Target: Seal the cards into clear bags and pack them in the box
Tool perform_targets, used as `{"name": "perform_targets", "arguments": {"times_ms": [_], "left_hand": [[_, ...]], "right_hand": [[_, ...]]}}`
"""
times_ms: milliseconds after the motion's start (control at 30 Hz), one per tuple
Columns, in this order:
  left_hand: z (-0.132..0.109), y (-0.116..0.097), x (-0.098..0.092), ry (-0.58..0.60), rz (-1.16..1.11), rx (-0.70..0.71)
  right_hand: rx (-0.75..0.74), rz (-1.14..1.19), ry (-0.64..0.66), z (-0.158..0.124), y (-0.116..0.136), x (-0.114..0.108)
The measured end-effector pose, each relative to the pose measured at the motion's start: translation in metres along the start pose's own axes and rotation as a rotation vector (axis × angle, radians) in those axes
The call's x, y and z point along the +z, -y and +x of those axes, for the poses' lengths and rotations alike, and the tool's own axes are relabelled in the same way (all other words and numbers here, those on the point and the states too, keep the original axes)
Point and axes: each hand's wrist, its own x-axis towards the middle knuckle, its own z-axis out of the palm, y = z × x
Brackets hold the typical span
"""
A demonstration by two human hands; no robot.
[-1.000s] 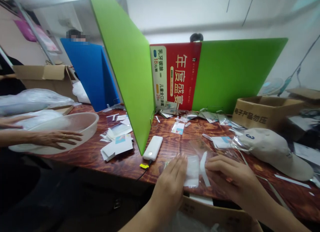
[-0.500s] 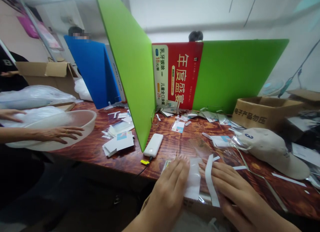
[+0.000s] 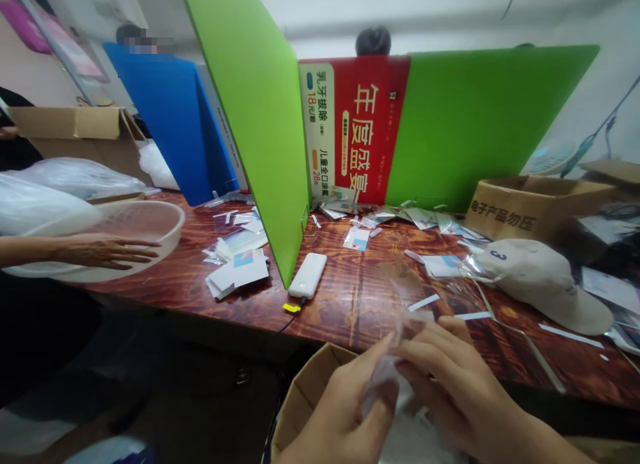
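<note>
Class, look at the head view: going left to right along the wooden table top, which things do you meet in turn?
White basin → stack of cards → power bank → small bag → cap.

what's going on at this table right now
A person's left hand and right hand pinch a small clear plastic bag between them, held above an open cardboard box at the near edge of the wooden table. White paper strips and more little bags lie scattered on the table, beside a white power bank and a beige cap. To the left, past the green divider, another person's hand rests on a pale basin.
</note>
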Motion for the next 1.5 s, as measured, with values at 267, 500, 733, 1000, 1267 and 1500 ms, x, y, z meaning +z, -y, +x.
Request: {"name": "perform_targets", "arguments": {"times_ms": [267,500,733,1000,1267,1500], "left_hand": [[-0.006,-0.009,0.002,-0.102,-0.21,-0.357],[-0.004,-0.01,0.0,0.033,0.05,-0.294],[-0.02,0.006,-0.005,0.027,0.078,-0.289],[-0.043,0.03,-0.039,-0.506,-0.381,-0.781],[-0.028,-0.004,-0.025,-0.228,-0.685,-0.84],[-0.034,-0.01,-0.013,-0.199,-0.892,-0.859]], "right_hand": [[0.048,-0.239,-0.064,0.011,0.011,0.006],[-0.086,-0.332,0.131,0.016,0.005,0.013],[0.091,-0.297,-0.068,0.018,-0.02,-0.003],[0.462,-0.022,0.24,-0.055,-0.021,-0.001],[0.864,0.541,0.239,-0.046,0.005,0.01],[1.079,1.189,-0.079,-0.028,0.014,0.006]]}}
